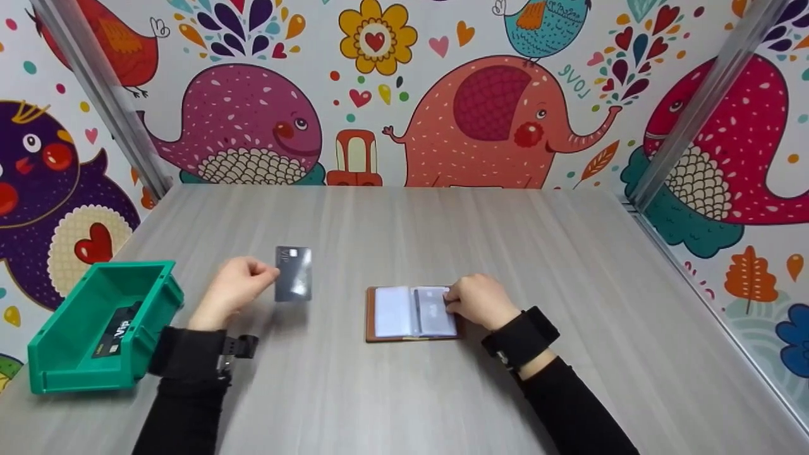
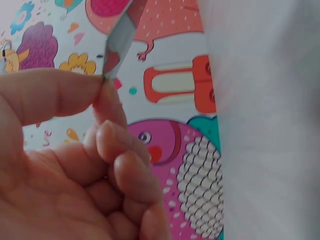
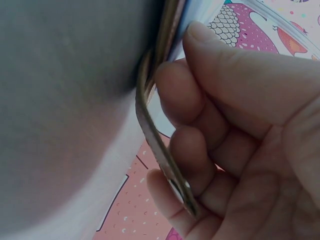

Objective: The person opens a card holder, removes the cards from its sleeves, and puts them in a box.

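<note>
My left hand point(image 1: 232, 287) pinches a dark VIP card point(image 1: 294, 273) by its left edge, between thumb and index finger. It is held up, left of an open brown card holder point(image 1: 370, 316). Seen edge-on, the card point(image 2: 120, 42) rises from the pinch in the left wrist view. The holder lies open on the table, its clear plastic sleeves point(image 1: 393, 311) spread. My right hand point(image 1: 481, 300) grips the holder's right side with thumb and index finger at the sleeves. In the right wrist view, a brown cover flap or strap point(image 3: 159, 145) passes beside the curled fingers.
A green open bin point(image 1: 82, 378) stands at the table's left, with a black VIP card point(image 1: 117, 330) inside. The light wood-grain table point(image 1: 505, 240) extends to walls printed with cartoon animals point(image 1: 480, 126). Metal frame posts point(image 1: 104, 95) rise at the back corners.
</note>
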### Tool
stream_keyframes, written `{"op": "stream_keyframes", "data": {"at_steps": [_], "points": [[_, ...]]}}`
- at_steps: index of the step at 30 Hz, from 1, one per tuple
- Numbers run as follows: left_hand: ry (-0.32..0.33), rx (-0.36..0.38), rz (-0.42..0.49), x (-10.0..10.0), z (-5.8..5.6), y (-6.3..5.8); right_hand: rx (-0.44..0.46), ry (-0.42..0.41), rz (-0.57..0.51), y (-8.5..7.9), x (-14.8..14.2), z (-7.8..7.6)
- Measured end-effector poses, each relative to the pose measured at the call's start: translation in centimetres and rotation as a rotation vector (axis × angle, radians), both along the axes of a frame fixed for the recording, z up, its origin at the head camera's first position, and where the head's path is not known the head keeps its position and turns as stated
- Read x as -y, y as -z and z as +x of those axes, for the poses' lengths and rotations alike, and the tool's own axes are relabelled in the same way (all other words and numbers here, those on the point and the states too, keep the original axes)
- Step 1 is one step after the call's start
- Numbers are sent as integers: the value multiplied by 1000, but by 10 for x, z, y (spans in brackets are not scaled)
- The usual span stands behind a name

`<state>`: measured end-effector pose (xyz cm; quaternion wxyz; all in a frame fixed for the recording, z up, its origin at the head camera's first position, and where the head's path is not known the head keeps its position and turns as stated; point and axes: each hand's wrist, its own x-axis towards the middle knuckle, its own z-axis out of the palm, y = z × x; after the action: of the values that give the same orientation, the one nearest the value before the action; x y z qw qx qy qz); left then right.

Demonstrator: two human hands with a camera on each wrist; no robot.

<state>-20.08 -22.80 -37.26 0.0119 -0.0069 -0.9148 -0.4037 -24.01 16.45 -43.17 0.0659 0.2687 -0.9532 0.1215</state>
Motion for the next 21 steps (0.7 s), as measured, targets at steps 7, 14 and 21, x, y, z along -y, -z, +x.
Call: {"op": "stream_keyframes", "data": {"at_steps": [7, 14, 21], "points": [[-55, -11, -69, 25, 12, -2, 0, -10, -11, 1, 0, 0], [-106, -66, -113, 46, 20, -3, -18, -14, -8, 0, -1, 1], [-211, -161, -225, 72, 32, -9, -22, -16, 2, -1, -1, 1]]}}
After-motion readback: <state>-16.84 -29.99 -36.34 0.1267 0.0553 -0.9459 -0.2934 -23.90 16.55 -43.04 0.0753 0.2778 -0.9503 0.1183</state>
